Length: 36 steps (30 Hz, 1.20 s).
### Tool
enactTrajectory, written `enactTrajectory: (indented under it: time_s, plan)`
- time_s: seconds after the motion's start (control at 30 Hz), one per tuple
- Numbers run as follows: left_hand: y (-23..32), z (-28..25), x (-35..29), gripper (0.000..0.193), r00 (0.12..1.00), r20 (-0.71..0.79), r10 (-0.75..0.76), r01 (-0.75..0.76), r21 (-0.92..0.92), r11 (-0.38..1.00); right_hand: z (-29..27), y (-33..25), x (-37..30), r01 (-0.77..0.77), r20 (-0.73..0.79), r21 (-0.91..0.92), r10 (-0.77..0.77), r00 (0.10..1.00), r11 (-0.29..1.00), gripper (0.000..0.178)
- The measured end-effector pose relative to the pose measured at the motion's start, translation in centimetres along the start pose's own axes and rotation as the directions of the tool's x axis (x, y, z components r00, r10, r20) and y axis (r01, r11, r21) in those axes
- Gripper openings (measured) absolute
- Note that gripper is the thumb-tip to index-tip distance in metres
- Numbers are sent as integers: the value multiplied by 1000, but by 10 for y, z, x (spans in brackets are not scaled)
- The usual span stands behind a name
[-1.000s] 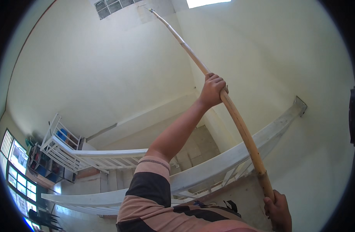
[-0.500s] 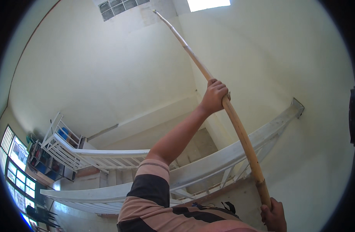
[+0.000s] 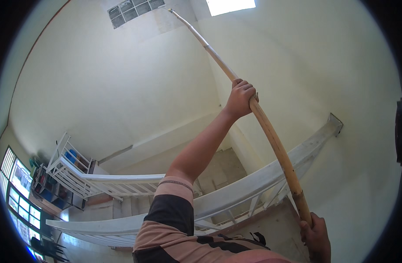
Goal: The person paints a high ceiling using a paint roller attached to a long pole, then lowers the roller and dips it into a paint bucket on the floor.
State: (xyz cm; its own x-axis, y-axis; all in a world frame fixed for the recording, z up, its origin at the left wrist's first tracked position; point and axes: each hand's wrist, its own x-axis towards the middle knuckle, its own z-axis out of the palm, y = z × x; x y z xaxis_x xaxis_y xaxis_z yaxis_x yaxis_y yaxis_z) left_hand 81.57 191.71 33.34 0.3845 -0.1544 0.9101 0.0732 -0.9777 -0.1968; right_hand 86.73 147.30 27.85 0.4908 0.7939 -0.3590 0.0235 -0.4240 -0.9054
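A long bamboo pole (image 3: 277,149) slants across the view from the lower right to the upper left. My left hand (image 3: 241,99) is wrapped round its middle, with that arm stretched out over the railing. Lower down, at the pole's near end, my right hand (image 3: 315,233) is closed round it. The pole's thin far tip reaches high up, close to the corner of a glass-block window (image 3: 137,11) in the wall. Whether the tip touches anything there cannot be made out.
A white railing (image 3: 236,190) runs before me, joined to the right wall by a bracket. Below it are stairs and a second white railing (image 3: 126,177). A shelf with items (image 3: 52,190) and barred windows (image 3: 23,201) are at far left. A bright opening (image 3: 230,5) is up high.
Both hands have moved up slightly in the view with the pole still gripped. The pole's tip has shifted a little to the left, toward the glass blocks. The view has also shifted slightly.
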Motion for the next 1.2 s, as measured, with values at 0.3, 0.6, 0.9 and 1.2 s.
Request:
enactTrajectory:
  time_s: [0.3,0.6,0.9,1.2]
  plan:
    - [-19,6,-5,21,999,39,-13,13,8,1000,7,-13,16,-2,5,2,2,1000,1000,15]
    - [-24,9,-8,20,999,16,-31,31,-4,1000,4,-16,20,11,41,-67,-8,999,998,14]
    - [-2,13,-34,20,996,46,-71,72,-24,997,-3,5,9,5,84,-162,9,996,987,26]
    - [21,-10,-42,20,994,84,-65,67,-23,998,-1,26,-15,7,110,-157,10,994,988,25]
